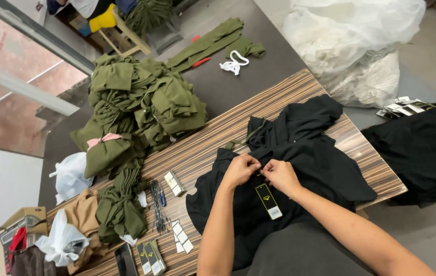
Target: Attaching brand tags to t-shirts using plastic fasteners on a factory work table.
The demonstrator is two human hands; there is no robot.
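Left hand (239,169) and right hand (279,175): both pinched shut on black garment (300,153), just above hang tag (269,201). Striped table (208,148); olive pile (141,102) beside.

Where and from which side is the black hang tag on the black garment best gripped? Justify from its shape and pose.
Probably the hang tag's free lower end, pinched by its long edges from the wearer's side. It lies flat and narrow on the black garment, and the left hand and right hand crowd its top end.
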